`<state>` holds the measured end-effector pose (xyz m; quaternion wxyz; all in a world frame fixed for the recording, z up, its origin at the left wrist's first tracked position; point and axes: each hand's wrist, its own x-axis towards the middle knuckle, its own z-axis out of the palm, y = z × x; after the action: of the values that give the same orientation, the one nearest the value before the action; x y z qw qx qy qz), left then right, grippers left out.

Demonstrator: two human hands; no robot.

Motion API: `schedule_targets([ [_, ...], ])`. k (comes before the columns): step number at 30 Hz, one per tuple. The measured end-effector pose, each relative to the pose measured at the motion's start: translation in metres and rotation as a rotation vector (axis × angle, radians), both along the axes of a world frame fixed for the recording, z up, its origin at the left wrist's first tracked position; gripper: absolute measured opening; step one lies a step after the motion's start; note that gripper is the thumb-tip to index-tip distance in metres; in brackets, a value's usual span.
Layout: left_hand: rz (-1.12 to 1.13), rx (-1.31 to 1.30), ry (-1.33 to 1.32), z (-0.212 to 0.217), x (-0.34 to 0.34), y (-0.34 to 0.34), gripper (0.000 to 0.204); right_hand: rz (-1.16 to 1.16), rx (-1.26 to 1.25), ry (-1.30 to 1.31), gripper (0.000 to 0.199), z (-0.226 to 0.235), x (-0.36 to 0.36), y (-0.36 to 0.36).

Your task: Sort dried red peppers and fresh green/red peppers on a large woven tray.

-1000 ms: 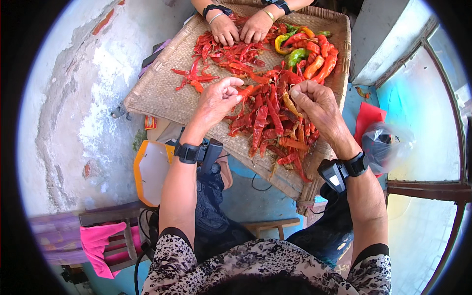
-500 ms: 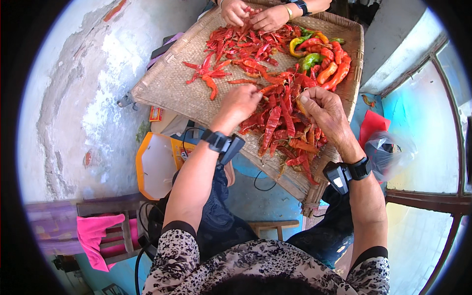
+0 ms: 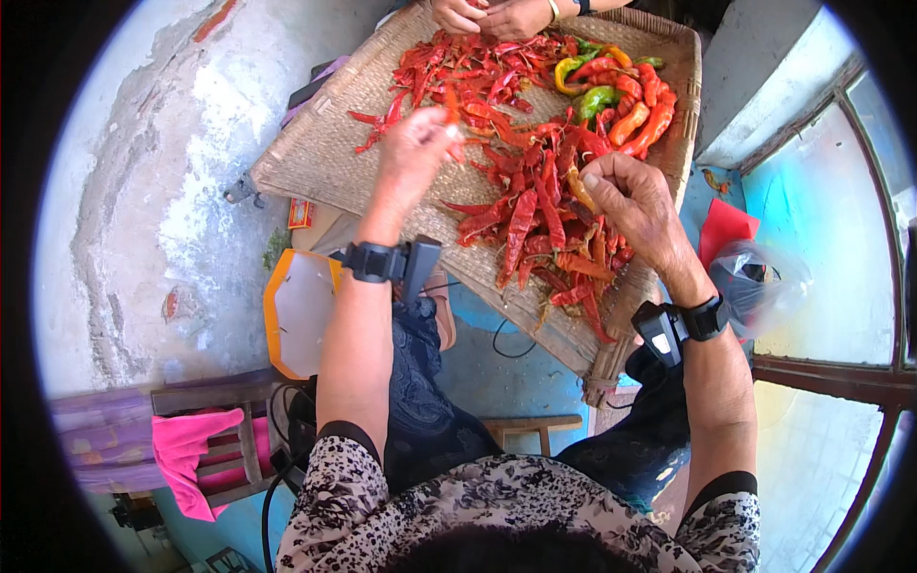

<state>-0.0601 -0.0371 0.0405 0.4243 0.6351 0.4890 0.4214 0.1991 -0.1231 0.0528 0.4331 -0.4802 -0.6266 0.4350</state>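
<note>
A wide woven tray (image 3: 320, 143) lies in front of me, heaped with dried red chili peppers (image 3: 523, 239). My left hand (image 3: 413, 158) is over the tray's left part, slightly blurred, its fingers closed on a red chili pepper (image 3: 452, 103). At the right edge of the near heap, my right hand (image 3: 638, 202) pinches a yellow-orange chili pepper (image 3: 579, 189) between thumb and forefinger. Farther off lies another pile of red chili pieces (image 3: 478, 67). Fresher red, orange and green peppers (image 3: 630, 100) sit in the far right corner.
Another person's hands (image 3: 506, 17) work at the tray's far edge. Below left stands an orange-rimmed white container (image 3: 298, 315). A wooden stool (image 3: 530, 427) is near my legs. To the right are a clear plastic bag (image 3: 759, 286) and a red item (image 3: 726, 227); a pink cloth (image 3: 191, 454) hangs at left.
My left hand has moved left and away from the near heap, carrying a red chili pepper. My right hand stays almost in place. The other person's hands have shifted slightly toward the far edge.
</note>
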Motion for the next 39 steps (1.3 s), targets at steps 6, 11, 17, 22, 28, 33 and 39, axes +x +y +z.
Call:
schedule_targets([
  [6, 0.516, 0.413, 0.606, -0.023, -0.042, 0.030, 0.029, 0.024, -0.021, 0.014, 0.015, 0.004, -0.001, 0.001],
  [11, 0.011, 0.293, 0.776, -0.051, 0.018, 0.002, 0.042, -0.001, -0.020, 0.023, 0.015, 0.011, 0.000, -0.006],
  [17, -0.153, 0.293, 0.909, -0.067, 0.023, 0.007, 0.035, -0.022, 0.034, 0.064, 0.015, 0.038, -0.003, -0.028],
  [22, -0.105, 0.211, 0.793, -0.050, 0.009, 0.008, 0.025, -0.002, 0.053, 0.042, 0.015, 0.043, 0.000, -0.036],
  [28, -0.032, 0.178, 0.518, -0.027, 0.007, -0.013, 0.031, 0.045, 0.043, -0.026, 0.013, 0.038, 0.000, -0.036],
  [33, -0.243, 0.059, 0.225, -0.018, 0.030, -0.032, 0.014, 0.050, 0.014, -0.063, 0.015, 0.021, -0.010, -0.028],
  [39, -0.360, 0.033, 0.338, 0.013, 0.076, -0.063, 0.024, 0.000, 0.085, 0.016, 0.026, 0.004, -0.013, -0.012],
])
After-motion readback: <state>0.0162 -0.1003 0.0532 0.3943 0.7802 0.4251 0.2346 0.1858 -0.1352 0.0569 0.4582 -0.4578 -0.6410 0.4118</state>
